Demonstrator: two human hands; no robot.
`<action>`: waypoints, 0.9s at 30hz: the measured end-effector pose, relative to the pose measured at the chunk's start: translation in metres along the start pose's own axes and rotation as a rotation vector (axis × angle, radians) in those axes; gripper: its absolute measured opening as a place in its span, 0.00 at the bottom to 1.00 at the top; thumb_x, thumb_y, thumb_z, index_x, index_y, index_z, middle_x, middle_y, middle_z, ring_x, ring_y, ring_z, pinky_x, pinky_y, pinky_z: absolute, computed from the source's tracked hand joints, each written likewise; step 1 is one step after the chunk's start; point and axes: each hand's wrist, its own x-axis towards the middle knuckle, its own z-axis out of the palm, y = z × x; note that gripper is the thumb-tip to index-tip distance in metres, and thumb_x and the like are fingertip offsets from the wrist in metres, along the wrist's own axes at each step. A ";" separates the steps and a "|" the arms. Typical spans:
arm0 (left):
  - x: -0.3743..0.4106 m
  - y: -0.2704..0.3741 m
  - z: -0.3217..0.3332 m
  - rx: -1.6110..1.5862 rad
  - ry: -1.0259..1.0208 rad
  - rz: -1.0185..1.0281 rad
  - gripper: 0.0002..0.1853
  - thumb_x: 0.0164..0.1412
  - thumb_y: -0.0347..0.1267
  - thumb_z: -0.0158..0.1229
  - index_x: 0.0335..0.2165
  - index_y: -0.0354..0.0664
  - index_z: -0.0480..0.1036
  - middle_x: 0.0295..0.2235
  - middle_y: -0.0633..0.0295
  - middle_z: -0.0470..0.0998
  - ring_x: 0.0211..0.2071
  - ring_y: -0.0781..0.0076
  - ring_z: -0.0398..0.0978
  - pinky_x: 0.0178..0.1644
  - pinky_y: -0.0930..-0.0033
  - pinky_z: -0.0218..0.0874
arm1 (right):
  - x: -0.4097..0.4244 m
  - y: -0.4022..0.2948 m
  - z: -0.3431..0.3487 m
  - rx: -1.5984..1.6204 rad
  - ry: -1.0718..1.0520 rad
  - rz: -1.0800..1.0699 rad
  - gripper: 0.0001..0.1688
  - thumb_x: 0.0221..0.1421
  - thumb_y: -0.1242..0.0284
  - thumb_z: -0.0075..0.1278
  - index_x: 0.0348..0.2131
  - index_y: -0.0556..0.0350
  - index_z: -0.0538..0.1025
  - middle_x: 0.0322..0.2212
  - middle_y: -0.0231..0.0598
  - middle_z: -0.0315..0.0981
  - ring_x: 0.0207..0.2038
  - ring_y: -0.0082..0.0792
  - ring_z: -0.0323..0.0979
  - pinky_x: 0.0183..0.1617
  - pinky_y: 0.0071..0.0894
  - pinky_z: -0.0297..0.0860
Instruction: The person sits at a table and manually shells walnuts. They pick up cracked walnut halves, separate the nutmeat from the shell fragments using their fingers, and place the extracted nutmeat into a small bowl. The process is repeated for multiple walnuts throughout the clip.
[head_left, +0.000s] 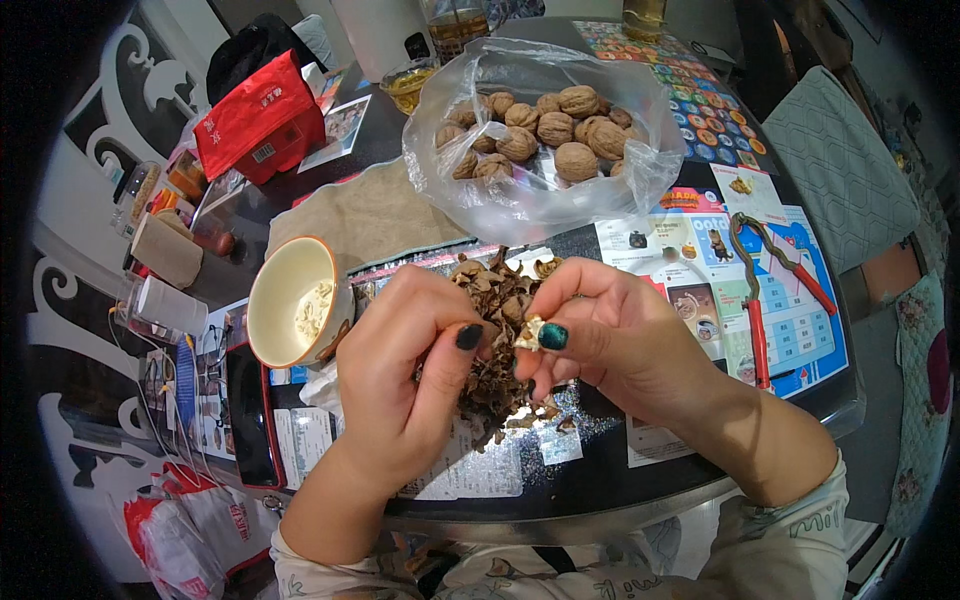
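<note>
Between the thumb and fingers of my right hand (615, 330) is a pale piece of walnut kernel (529, 333). My left hand (412, 360) is curled close beside it, its thumb against the bent fingers; whether anything sits inside is hidden. Beneath both hands lies a heap of broken walnut shells and skins (487, 397). To the left a cream bowl (266, 300) with an orange rim holds peeled kernel pieces (313, 311). Whole walnuts (555, 129) fill an opened clear plastic bag (495, 206) beyond the hands.
A red-handled nutcracker (756, 337) rests on printed sheets (810, 300) at right. Behind the bowl is a beige cloth (360, 210). A red pouch (262, 120), a glass cup of yellow liquid (409, 86) and a dark phone (251, 420) also occupy the table.
</note>
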 end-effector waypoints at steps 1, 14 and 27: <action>-0.001 0.001 -0.001 0.000 -0.002 -0.015 0.04 0.40 0.23 0.50 0.21 0.34 0.67 0.21 0.61 0.65 0.19 0.75 0.61 0.20 0.80 0.51 | 0.000 0.000 0.000 -0.007 -0.003 -0.016 0.12 0.44 0.73 0.46 0.29 0.61 0.62 0.22 0.40 0.67 0.23 0.25 0.67 0.27 0.17 0.63; 0.001 0.013 0.001 -0.030 -0.031 -0.155 0.06 0.35 0.23 0.55 0.21 0.37 0.69 0.20 0.62 0.65 0.19 0.76 0.63 0.20 0.80 0.52 | -0.001 -0.005 0.004 -0.164 0.040 -0.072 0.13 0.40 0.77 0.49 0.27 0.61 0.62 0.20 0.34 0.65 0.22 0.19 0.65 0.26 0.12 0.63; 0.001 0.018 0.001 0.029 -0.018 -0.178 0.06 0.36 0.22 0.53 0.21 0.35 0.68 0.19 0.60 0.66 0.19 0.72 0.63 0.22 0.77 0.54 | -0.002 -0.004 0.008 -0.336 0.112 -0.209 0.14 0.37 0.81 0.51 0.27 0.59 0.64 0.21 0.30 0.63 0.24 0.16 0.63 0.29 0.13 0.62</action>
